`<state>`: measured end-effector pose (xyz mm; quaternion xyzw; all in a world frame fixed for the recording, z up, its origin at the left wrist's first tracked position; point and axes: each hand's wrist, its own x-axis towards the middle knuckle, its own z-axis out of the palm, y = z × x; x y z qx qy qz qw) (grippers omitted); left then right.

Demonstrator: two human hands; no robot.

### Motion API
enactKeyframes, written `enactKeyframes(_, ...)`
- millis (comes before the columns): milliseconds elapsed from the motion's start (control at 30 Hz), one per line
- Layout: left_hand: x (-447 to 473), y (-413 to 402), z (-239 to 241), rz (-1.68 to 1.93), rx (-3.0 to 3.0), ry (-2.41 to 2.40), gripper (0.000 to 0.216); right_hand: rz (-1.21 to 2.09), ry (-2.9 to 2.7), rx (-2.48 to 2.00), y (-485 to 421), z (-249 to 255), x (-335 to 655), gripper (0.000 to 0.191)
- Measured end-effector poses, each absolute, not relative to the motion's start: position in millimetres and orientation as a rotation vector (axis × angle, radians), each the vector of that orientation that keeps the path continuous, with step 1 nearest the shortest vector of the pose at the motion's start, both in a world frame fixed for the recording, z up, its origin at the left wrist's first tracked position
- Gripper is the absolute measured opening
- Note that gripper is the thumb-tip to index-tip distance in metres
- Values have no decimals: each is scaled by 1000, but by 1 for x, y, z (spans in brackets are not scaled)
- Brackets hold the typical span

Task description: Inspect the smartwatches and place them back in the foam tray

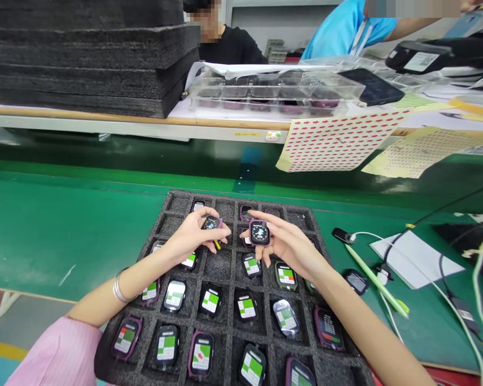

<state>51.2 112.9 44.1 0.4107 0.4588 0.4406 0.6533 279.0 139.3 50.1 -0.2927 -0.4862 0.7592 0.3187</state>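
Note:
My left hand (197,231) is closed around a purple-edged smartwatch (212,223) with a lit dial; a small yellow strip pokes out below its fingers. In my right hand (282,238) is another purple smartwatch (260,232), its round dial lit and facing me. Both hands are above a black foam tray (217,265) divided into square cells. Several watches sit in its cells, many with green and white screens, such as a black watch (210,300) and a purple watch (201,354). My forearms cover some cells.
Tall black foam stack (84,59) and clear plastic trays (265,91) stand on the shelf above the green bench (64,225). Arrow-sticker sheets (338,139) hang from its edge. Cables, a green pen (374,279) and white paper (414,260) lie right. Two people are across the shelf.

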Motion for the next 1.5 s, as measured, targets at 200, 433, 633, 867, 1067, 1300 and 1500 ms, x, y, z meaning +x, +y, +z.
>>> enactKeyframes(200, 52, 113, 51, 1018, 742, 917, 41, 1910, -1306, -841, 138, 48, 278, 52)
enactKeyframes(433, 55, 107, 52, 1024, 733, 841, 47, 1815, -1377, -867, 135, 47, 278, 55)
enactKeyframes(633, 56, 105, 41, 1027, 876, 782, 52, 1695, -1485, -901, 135, 42, 279, 53)
enactKeyframes(867, 56, 107, 35, 1062, 1042, 751, 43, 1696, -1582, -898, 130, 49, 278, 69)
enactKeyframes(1067, 56, 106, 37, 1092, 1241, 969, 35, 1611, -1825, -1013, 138, 51, 297, 59)
enactKeyframes(1300, 55, 106, 37, 1110, 1323, 1058, 26, 397, -2365, -1341, 196, 33, 374, 49)
enactKeyframes(1500, 56, 106, 35, 1127, 1383, 1100, 27, 230, -2540, -1292, 213, 17, 396, 55)
